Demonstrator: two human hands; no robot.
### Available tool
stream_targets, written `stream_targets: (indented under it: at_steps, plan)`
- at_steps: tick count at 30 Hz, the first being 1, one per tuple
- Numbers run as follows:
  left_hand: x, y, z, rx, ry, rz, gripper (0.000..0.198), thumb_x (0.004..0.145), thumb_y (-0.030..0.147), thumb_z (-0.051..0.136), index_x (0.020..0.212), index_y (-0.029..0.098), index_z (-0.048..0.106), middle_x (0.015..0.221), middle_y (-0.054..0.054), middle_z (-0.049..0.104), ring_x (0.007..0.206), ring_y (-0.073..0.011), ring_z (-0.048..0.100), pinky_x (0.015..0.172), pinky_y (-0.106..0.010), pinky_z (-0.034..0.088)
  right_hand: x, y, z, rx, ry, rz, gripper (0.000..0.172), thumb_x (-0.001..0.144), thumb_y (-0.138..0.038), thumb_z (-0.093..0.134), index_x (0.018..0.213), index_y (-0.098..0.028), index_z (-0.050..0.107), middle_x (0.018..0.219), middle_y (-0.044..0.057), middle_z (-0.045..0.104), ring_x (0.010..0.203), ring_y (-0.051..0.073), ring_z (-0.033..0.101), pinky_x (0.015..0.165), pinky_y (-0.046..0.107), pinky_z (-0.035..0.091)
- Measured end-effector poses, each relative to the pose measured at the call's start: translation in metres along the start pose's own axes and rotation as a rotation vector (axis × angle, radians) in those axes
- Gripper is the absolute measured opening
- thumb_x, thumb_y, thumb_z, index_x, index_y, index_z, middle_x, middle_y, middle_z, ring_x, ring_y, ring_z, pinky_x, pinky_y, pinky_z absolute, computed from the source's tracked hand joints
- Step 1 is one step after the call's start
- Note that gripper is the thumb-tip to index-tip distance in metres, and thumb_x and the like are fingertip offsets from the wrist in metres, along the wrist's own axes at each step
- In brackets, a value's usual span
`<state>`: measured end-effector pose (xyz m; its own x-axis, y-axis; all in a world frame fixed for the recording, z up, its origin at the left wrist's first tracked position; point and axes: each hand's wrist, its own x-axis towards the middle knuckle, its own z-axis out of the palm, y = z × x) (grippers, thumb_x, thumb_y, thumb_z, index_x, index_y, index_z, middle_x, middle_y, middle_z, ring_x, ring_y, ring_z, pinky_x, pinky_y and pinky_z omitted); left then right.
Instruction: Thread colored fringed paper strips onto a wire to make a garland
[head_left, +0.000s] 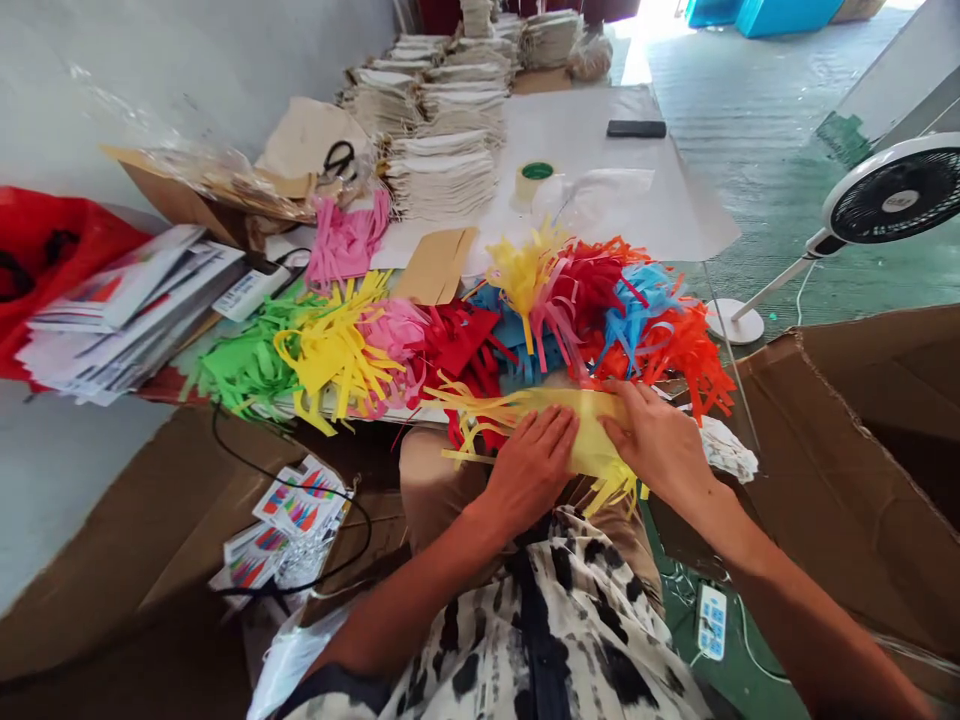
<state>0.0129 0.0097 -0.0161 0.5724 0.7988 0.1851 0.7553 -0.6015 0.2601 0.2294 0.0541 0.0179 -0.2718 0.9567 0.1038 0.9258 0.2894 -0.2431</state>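
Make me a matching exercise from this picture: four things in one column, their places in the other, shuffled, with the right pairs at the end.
Things
1. Pale yellow fringe
2. Tape roll
3. Fan
4. Green fringe bundle

Places
A. At the picture's right edge
B. At the left end of the row of coloured fringes
C. Touched by the left hand and the right hand
D. On the white sheet covering part of the table

Right pairs: 1-C, 2-D, 3-A, 4-B
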Motion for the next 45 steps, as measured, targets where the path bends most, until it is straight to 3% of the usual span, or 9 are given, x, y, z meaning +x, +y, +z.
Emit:
stream_targets:
  at_steps: [2,5,7,10,16,21,26,34,45]
  plan:
    - [-0.001,0.004,0.006,0.002,0.049,-0.021,0.059,0.101,0.027,0.065,0.157,0.01,0.054,0.161,-0.018,0.059,0.153,-0.0333,0.053,0.127,-0.052,0.043,-0.015,-0.003,-0.007,-0.023,0.072,-0.17,0.045,0.101,-0.032,0.058,0.143,-0.016,0.064,0.143,0.02,0.069,0.129,0.041,0.065,0.104,0.055,0.049]
    - [0.001,0.01,0.002,-0.035,0.098,-0.03,0.05,0.1,0.025,0.062,0.148,0.009,0.062,0.151,-0.018,0.068,0.142,-0.0339,0.061,0.12,-0.052,0.05,-0.039,-0.008,-0.008,0.021,0.025,-0.355,0.059,0.098,-0.036,0.064,0.153,-0.016,0.057,0.152,0.019,0.063,0.143,0.039,0.054,0.119,0.058,0.04]
    - [0.003,0.013,-0.002,-0.043,0.111,-0.048,0.048,0.098,0.023,0.064,0.143,0.008,0.065,0.146,-0.019,0.07,0.136,-0.0351,0.064,0.116,-0.052,0.053,-0.05,-0.01,-0.004,0.018,-0.021,-0.368,0.064,0.097,-0.04,0.066,0.154,-0.012,0.055,0.15,0.02,0.065,0.142,0.039,0.054,0.12,0.058,0.04]
    - [0.005,0.012,-0.006,-0.049,0.099,-0.044,0.049,0.094,0.021,0.067,0.14,0.006,0.067,0.143,-0.021,0.071,0.133,-0.0376,0.065,0.112,-0.054,0.055,-0.057,-0.007,0.004,0.011,-0.01,-0.327,0.052,0.1,-0.033,0.06,0.149,-0.013,0.062,0.144,0.018,0.07,0.137,0.037,0.058,0.121,0.058,0.038]
    - [-0.002,-0.004,-0.019,-0.295,0.091,-0.13,0.044,0.089,0.008,0.065,0.132,0.018,0.071,0.138,-0.013,0.073,0.127,-0.0286,0.069,0.109,-0.045,0.058,-0.045,0.009,0.0,0.137,-0.067,-0.246,0.035,0.104,-0.018,0.05,0.127,-0.021,0.076,0.129,0.01,0.077,0.119,0.03,0.067,0.098,0.047,0.047]
    - [-0.002,-0.015,-0.027,-0.402,0.187,-0.175,0.009,0.102,0.023,0.068,0.104,0.019,0.076,0.105,-0.007,0.08,0.108,-0.0251,0.069,0.1,-0.042,0.054,-0.023,0.017,-0.005,0.319,-0.119,-0.167,0.026,0.104,-0.03,0.056,0.116,-0.022,0.078,0.114,0.007,0.081,0.106,0.029,0.071,0.088,0.042,0.049]
    - [0.003,-0.023,-0.026,-0.297,0.194,-0.284,0.022,0.104,0.03,0.069,0.086,0.019,0.076,0.091,-0.005,0.08,0.094,-0.0233,0.063,0.087,-0.039,0.047,-0.008,0.015,0.0,0.352,-0.102,-0.01,0.026,0.103,-0.037,0.056,0.101,-0.023,0.078,0.094,0.006,0.081,0.082,0.025,0.072,0.073,0.037,0.046]
    - [0.019,-0.029,-0.03,-0.046,0.071,-0.403,0.029,0.101,0.036,0.071,0.079,0.019,0.076,0.084,-0.008,0.079,0.087,-0.0258,0.065,0.077,-0.039,0.041,-0.007,0.007,0.011,0.07,-0.022,0.059,0.027,0.102,-0.04,0.056,0.089,-0.023,0.07,0.084,0.009,0.076,0.083,0.03,0.069,0.069,0.038,0.037]
    - [0.022,-0.034,-0.027,0.082,0.063,-0.317,0.027,0.099,0.038,0.075,0.083,0.017,0.077,0.08,-0.009,0.073,0.084,-0.0276,0.066,0.071,-0.039,0.038,-0.003,0.003,0.012,0.015,-0.038,0.053,0.018,0.099,-0.039,0.059,0.092,-0.023,0.064,0.081,0.007,0.072,0.084,0.03,0.066,0.073,0.039,0.038]
